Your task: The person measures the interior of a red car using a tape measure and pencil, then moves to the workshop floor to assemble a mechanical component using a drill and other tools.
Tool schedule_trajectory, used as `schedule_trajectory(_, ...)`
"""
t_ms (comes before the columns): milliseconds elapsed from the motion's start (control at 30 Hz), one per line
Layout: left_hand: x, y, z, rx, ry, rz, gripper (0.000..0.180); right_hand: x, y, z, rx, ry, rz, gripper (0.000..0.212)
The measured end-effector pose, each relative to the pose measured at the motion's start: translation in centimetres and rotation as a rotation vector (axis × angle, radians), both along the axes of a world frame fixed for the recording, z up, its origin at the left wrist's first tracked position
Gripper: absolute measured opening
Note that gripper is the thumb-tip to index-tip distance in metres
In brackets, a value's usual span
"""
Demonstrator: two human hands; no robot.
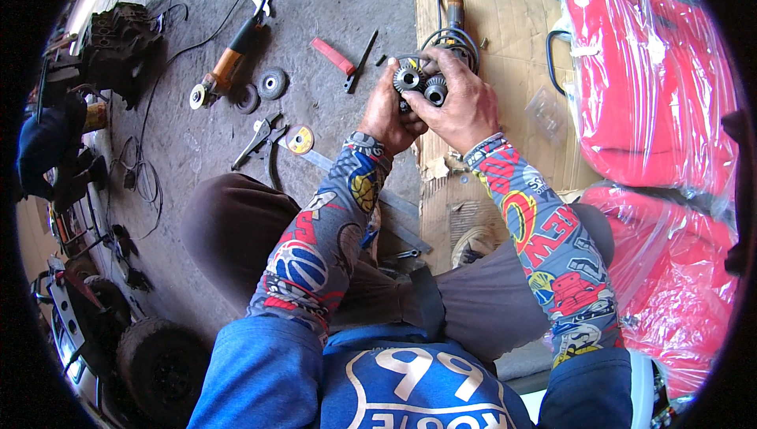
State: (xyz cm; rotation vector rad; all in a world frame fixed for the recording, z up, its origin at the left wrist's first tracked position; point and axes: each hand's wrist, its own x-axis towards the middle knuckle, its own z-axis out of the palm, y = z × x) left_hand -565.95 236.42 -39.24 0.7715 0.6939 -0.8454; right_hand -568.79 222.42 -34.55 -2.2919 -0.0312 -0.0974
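Between my two hands is a cluster of dark steel bevel gears. The left bevel gear (408,78) faces up, its toothed rim and round bore visible. Beside it sits a second bevel gear (435,91), with part of another toothed piece below, mostly hidden by fingers. My left hand (383,117) is closed around the cluster from the left, thumb along its edge. From the right, my right hand (467,104) grips it, with thumb and fingers on the right gear. Just beyond my hands lies a power tool (455,13) with a coiled cord.
An orange angle grinder (229,66), grinding discs (273,83), locking pliers (257,143) and a red-handled tool (332,56) lie on the concrete floor at left. Cardboard (520,42) extends under the right side, beside plastic-wrapped red seats (643,74). A metal ruler (402,220) lies near my legs.
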Motion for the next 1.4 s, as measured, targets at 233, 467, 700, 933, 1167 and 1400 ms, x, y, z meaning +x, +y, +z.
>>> schedule_trajectory(233,0.7,-0.9,0.3,0.030,-0.158,-0.138,0.066,0.2,-1.9,0.3,0.035,-0.021,0.139,0.067)
schedule_trajectory(467,0.7,-1.3,1.6,0.022,-0.240,-0.258,0.069,-0.2,-3.1,0.9,0.076,0.109,0.092,0.058)
schedule_trajectory(700,-0.8,-3.3,1.5,-0.117,-0.131,-0.061,0.068,-0.6,-3.3,0.0,0.484,0.168,-0.085,0.043)
schedule_trajectory(933,-1.5,-3.6,0.8,-0.333,-0.108,0.040,0.060,-0.6,-4.3,-1.1,1.122,0.156,-0.442,0.038)
schedule_trajectory(1167,-3.1,-7.0,0.9,-0.260,-0.333,-0.200,0.062,-0.5,-7.3,-2.6,1.315,0.269,-0.952,0.039)
schedule_trajectory(1400,-4.5,-10.6,0.1,0.523,-1.293,-0.392,0.057,-1.5,-9.9,-2.6,1.237,0.189,-1.045,0.038)
